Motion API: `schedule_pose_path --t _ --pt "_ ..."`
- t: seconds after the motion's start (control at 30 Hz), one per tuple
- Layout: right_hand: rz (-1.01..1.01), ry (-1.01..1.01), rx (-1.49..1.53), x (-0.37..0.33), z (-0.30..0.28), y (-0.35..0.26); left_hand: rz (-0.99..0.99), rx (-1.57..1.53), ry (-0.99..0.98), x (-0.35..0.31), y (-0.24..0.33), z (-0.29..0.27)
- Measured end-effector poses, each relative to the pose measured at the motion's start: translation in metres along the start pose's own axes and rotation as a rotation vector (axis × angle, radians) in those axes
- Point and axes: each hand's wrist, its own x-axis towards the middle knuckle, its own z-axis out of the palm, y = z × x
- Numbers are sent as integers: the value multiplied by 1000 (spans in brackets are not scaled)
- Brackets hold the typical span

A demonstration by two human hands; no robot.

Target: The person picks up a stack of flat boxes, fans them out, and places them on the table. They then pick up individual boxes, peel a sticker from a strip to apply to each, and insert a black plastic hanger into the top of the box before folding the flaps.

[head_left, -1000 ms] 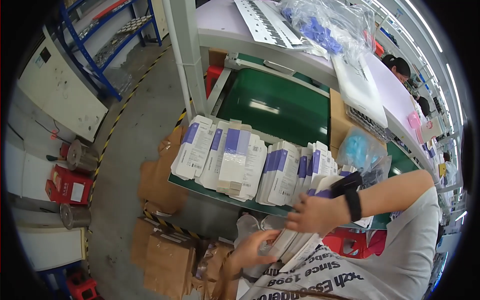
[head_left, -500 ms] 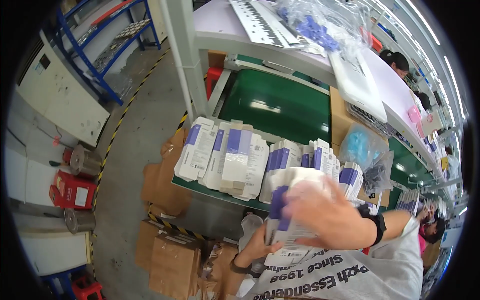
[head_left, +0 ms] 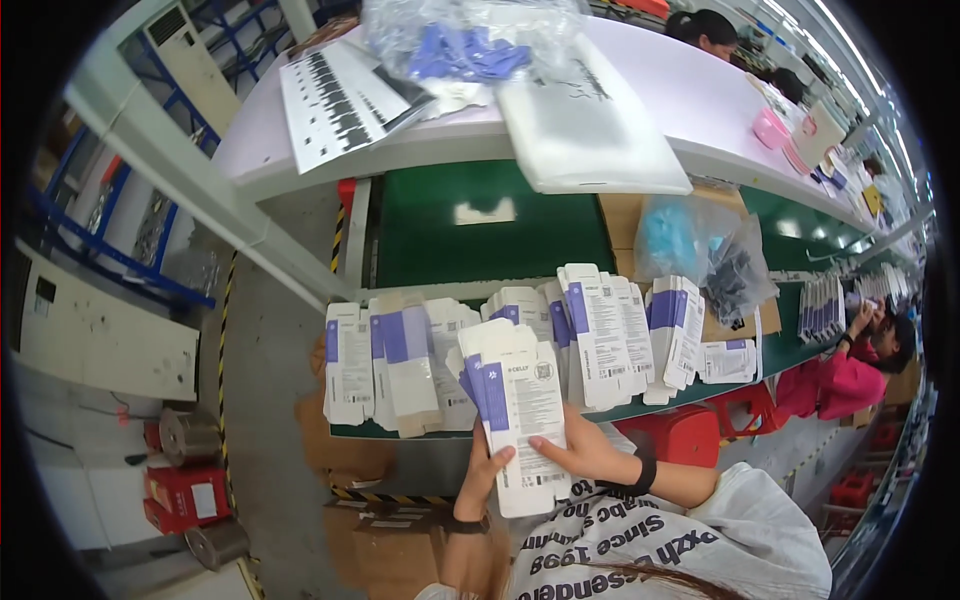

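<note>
A small bundle of flattened white-and-purple cartons [head_left: 528, 415] is upright in front of my body, slightly fanned at the top left. My left hand [head_left: 482, 480] grips its lower left side, the thumb lying over the front carton. On the other side my right hand [head_left: 588, 450] holds the lower right edge, its thumb also on the front face. Most of my fingers are hidden behind the bundle. Just beyond it, more flat carton stacks [head_left: 605, 340] lie along the bench edge, and a tape-wrapped carton stack [head_left: 405, 365] sits among those at left.
Behind the stacks runs a green conveyor surface [head_left: 430, 235]. Clear bags with blue items [head_left: 670, 240] and dark items [head_left: 738, 280] rest at right. An overhead shelf [head_left: 660, 150] carries plastic-wrapped things. A red stool [head_left: 680, 435] and a co-worker in pink [head_left: 835, 385] are to the right.
My right hand, blurred over the top of the cartons before, now grips their lower right side. The bundle has moved slightly left and stands more clearly in view. My view has turned right.
</note>
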Motion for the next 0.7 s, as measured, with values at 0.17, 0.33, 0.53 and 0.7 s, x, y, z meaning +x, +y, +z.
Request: schedule_pose_path --t 0.17,0.33,0.53,0.7 --pt "110 54 29 3 -43 -3 3 -239 -107 44 -5 -13" --pt "104 674 -270 31 -97 86 79 20 -82 99 7 -11" --pt "289 544 -168 62 -79 144 163 530 1 149 -14 -13" --pt "240 575 -263 65 -58 138 189 677 17 159 -24 -20"
